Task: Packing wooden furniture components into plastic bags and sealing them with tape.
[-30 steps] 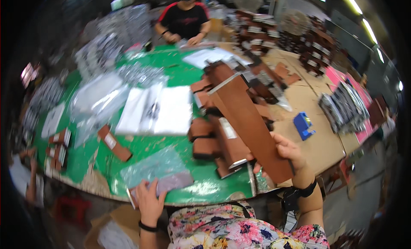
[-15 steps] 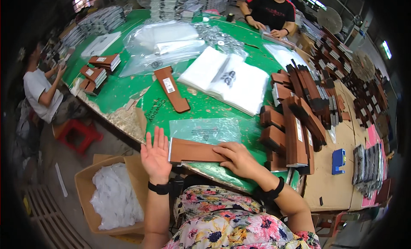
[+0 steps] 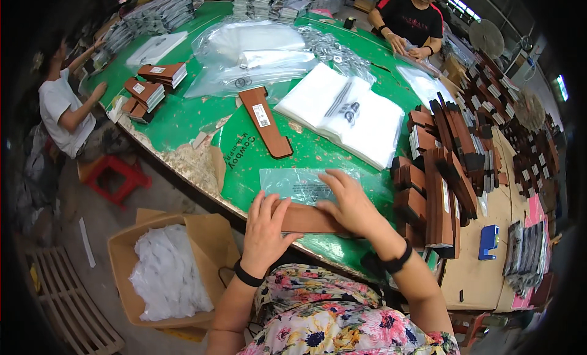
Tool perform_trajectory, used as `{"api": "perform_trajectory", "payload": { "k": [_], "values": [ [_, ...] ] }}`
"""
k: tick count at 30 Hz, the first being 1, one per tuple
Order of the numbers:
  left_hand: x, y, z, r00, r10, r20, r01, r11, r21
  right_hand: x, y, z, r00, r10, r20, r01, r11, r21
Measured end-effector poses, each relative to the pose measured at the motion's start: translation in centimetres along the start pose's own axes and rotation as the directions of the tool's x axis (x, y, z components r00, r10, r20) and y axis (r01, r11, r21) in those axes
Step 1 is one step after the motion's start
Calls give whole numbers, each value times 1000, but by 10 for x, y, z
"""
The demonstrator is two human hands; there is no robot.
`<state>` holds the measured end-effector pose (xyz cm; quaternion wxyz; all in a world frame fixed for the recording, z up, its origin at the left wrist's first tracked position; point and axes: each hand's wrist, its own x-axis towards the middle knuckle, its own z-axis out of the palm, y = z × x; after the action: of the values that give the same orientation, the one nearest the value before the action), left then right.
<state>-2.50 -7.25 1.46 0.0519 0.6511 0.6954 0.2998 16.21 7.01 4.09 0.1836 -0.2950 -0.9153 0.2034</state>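
Note:
A flat brown wood-coloured panel (image 3: 310, 220) lies along the near edge of the green table. My left hand (image 3: 267, 230) is wrapped over its left end, fingers across the top and thumb along the near edge. Over its right end is my right hand (image 3: 354, 205), fingers apart and raised at the far side, thumb near the panel's far edge. Just beyond the panel, partly under the hands, a clear plastic bag (image 3: 284, 181) with dark print lies flat. Farther off rests a notched brown panel (image 3: 265, 120) with a white label.
Stacked brown panels (image 3: 437, 202) stand at the right. White plastic bags (image 3: 348, 113) lie across the green table (image 3: 244, 150). An open carton (image 3: 122, 275) of crumpled plastic sits below left. A blue tape dispenser (image 3: 488, 242) rests on cardboard. Two people work beyond.
My left hand has turned from palm-up beside the panel to gripping its left end. My right hand has lifted its fingers toward the bag. The view has shifted slightly.

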Motion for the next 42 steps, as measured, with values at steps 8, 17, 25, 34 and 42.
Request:
{"api": "perform_trajectory", "payload": {
  "k": [8,17,25,34,42],
  "values": [
    [0,-8,5,999,15,-43,-16,1000,-26,35,10,22,952,238,193,-180,944,-278],
    [-3,-14,-1,992,7,-122,-20,994,-104,-19,-13,-16,866,-476,153,497,853,-161],
    [24,19,-32,944,304,127,-323,931,172,-46,-19,-17,781,-584,223,625,735,-264],
    [-14,-11,-4,943,284,-176,-288,958,3,-27,-67,-45,838,-53,543,138,983,-118],
    [-8,-19,-1,921,353,-166,-359,933,-7,138,-40,42,994,110,2,-107,965,-239]
  ]
}}
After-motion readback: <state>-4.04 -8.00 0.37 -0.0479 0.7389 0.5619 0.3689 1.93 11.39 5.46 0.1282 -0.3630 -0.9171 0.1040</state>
